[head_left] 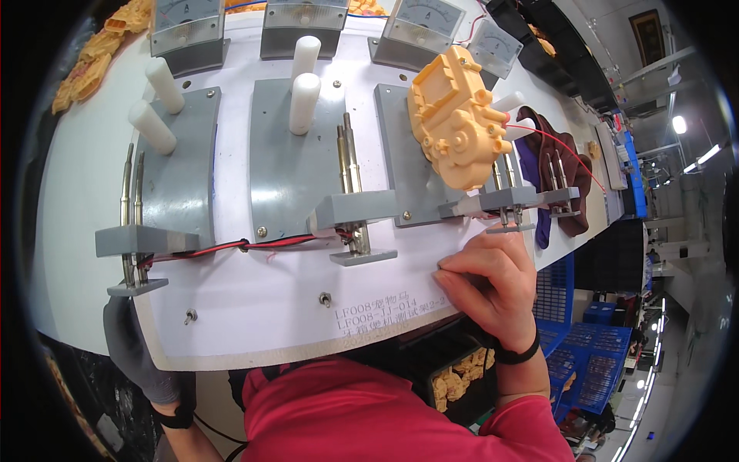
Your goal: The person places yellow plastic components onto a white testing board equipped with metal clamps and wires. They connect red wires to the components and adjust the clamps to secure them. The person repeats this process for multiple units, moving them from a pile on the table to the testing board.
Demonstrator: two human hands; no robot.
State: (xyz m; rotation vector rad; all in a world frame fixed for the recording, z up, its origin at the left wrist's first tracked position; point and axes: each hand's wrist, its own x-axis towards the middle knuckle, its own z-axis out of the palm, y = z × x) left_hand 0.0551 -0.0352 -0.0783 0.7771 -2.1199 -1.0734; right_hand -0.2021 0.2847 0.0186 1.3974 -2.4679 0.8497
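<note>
My right hand [496, 281] is at the front edge of the white test board [277, 339], thumb and forefinger pinched on a small toggle switch [439, 267] that they mostly cover. Beyond it, a pale orange plastic gearbox housing [454, 123] stands on the third grey plate [396, 165], close to a pair of metal probe pins [504, 171]. My left hand [131, 350], in a grey glove, hangs by the board's left front corner. Its fingers are hidden behind the left probe bracket [138, 286].
Two bare toggle switches [325, 299] stick up from the board. White pegs [305, 104] rise from the grey plates, with several analog meters [304, 23] behind. More orange housings [85, 65] lie far left and in a black bin [462, 377] below. Blue crates [589, 366] stand right; dark cloth [558, 162] lies nearby.
</note>
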